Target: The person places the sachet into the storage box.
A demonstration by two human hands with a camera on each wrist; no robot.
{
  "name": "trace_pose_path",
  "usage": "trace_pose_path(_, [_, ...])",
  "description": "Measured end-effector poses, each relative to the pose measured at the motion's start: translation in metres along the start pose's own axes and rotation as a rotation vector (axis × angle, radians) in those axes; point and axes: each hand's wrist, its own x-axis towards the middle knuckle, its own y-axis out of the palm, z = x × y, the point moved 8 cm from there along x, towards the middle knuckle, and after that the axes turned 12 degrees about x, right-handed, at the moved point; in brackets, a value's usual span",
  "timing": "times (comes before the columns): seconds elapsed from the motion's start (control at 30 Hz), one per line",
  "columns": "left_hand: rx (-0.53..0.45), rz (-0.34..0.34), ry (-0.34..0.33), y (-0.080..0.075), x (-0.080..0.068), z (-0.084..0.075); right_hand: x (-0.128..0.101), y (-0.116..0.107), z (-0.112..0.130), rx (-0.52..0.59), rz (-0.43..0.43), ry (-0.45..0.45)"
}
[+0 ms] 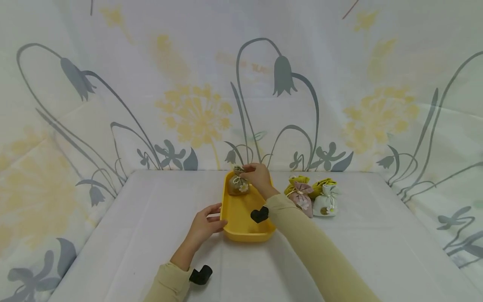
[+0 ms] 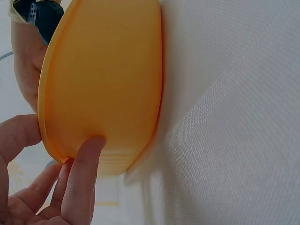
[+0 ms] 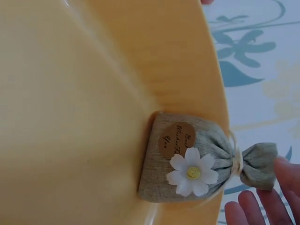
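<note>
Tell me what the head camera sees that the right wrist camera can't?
Only the head view shows the left hand touching the tray's near left edge, and the other sachets lying on the table. Only the right wrist view shows the round paper label on the brown sachet. Both show the yellow tray, that sachet with its white flower, and the right hand at its tied top.

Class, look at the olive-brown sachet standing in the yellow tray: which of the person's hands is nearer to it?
Right. The right hand is at the tied top of the olive-brown sachet, at the yellow tray's far end. The left hand touches the tray's near left rim, away from the sachet.
</note>
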Motion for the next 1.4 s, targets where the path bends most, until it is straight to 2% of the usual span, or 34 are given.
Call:
trace_pose_path(0.27, [0.006, 0.003, -0.004, 0.003, 0.0, 0.001, -0.008, -0.015, -0.001, -0.04, 0.002, -0.032])
trace_pose_path(0.43, [-0.004, 0.006, 0.009, 0.002, 0.001, 0.0, -0.018, -0.017, 0.005, 0.0, 0.036, -0.04])
trace_pose_path(0.7, [0.001, -0.009, -0.007, 0.001, 0.0, 0.002, -0.047, -0.014, 0.022, 0.09, 0.116, -0.036])
trace_pose_path(0.9, [0.007, -0.011, 0.0, 0.001, 0.0, 0.001, -0.065, -0.014, 0.026, 0.101, 0.149, -0.088])
trace_pose_path(1.03, [-0.001, -0.01, 0.005, 0.002, 0.0, 0.0, -0.076, -0.017, 0.022, 0.144, 0.175, -0.063])
trace_pose_path(1.27, [-0.002, -0.009, 0.001, 0.003, 0.001, 0.0, -0.093, -0.03, 0.01, 0.088, 0.14, 0.001])
trace_pose_path(1.4, [0.006, -0.014, -0.008, 0.001, 0.0, 0.001, -0.101, -0.038, 0.007, 0.09, 0.119, -0.022])
